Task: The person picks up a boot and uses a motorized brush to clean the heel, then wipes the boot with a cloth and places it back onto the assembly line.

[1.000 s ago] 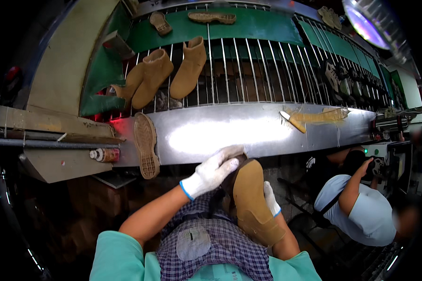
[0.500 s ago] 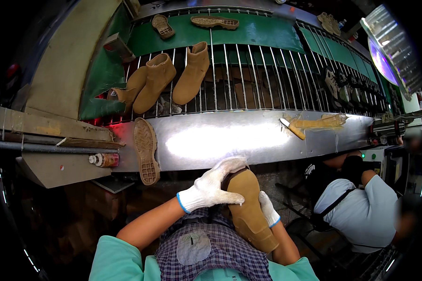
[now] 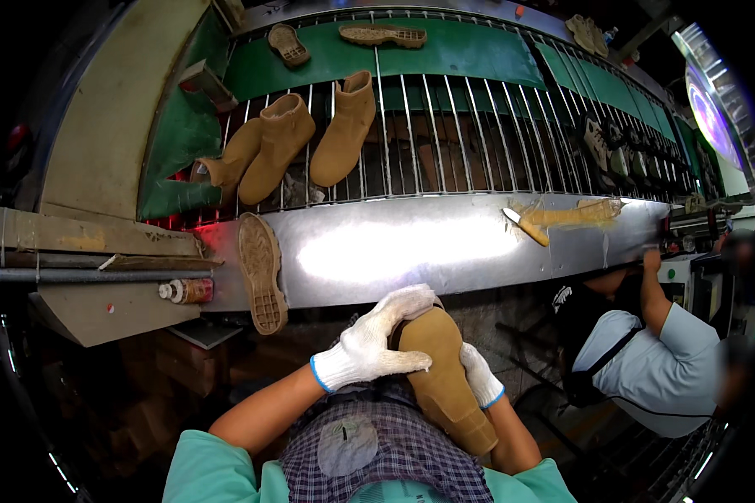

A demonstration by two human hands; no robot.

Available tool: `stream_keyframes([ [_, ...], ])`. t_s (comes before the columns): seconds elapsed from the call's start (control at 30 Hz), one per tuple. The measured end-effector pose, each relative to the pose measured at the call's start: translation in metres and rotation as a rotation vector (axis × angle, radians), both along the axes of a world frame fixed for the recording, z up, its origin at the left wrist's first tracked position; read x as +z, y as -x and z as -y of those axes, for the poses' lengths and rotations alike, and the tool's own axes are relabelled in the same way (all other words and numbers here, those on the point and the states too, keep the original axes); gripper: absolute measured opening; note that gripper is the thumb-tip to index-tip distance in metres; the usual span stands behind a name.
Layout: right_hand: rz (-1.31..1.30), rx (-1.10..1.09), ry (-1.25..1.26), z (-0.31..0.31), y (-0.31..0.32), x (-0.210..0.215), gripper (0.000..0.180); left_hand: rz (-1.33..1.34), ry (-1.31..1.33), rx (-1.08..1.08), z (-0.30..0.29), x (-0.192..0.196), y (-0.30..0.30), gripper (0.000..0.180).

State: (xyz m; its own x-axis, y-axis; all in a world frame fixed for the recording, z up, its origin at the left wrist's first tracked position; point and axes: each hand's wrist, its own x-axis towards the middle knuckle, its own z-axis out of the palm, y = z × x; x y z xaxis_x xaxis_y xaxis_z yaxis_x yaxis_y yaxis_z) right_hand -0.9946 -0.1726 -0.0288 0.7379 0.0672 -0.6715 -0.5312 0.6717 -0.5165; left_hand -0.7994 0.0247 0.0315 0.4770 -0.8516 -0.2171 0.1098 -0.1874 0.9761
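Note:
In front of my apron a tan boot [image 3: 440,369] is held between both hands, its toe end toward the bench and its shaft toward my body. My left hand [image 3: 371,342], in a white knit glove with a blue cuff, grips the toe end with the thumb laid across the near side and the fingers curled over the tip. My right hand [image 3: 481,377], also gloved, holds the boot's right side, its fingers partly hidden behind it. A loose tan sole [image 3: 262,272] lies on the metal bench to the left, its heel end over the edge.
On the barred rack stand several tan boots [image 3: 344,126], with soles [image 3: 382,35] on the green sheet behind. A yellow-handled knife [image 3: 524,226] lies on the metal bench [image 3: 344,289]. A small bottle [image 3: 186,291] is at left. A seated co-worker [image 3: 646,369] is at right.
My hands and the boot have shifted only slightly, the grip staying the same. At right the co-worker has moved, with an arm now reaching up toward the machine.

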Motion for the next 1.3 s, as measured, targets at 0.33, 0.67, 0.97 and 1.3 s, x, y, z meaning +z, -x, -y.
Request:
stream_keyframes([
  [0.33,0.163,-0.080,0.003,0.004,-0.023,0.024,0.070,-0.005,0.136,0.062,0.009,0.028,-0.014,0.091],
  [0.67,0.433,-0.017,0.183,0.021,-0.127,0.135,0.077,0.658,0.094,-0.156,0.040,0.230,-0.121,0.079],
  [0.97,0.943,0.462,1.303,0.153,-0.206,0.225,0.083,0.044,0.444,-0.082,0.102,0.128,-0.106,0.102],
  [1.3,0.733,0.782,1.195,0.204,-0.208,0.292,0.075,0.791,0.441,0.503,0.157,0.076,-0.048,0.059],
])
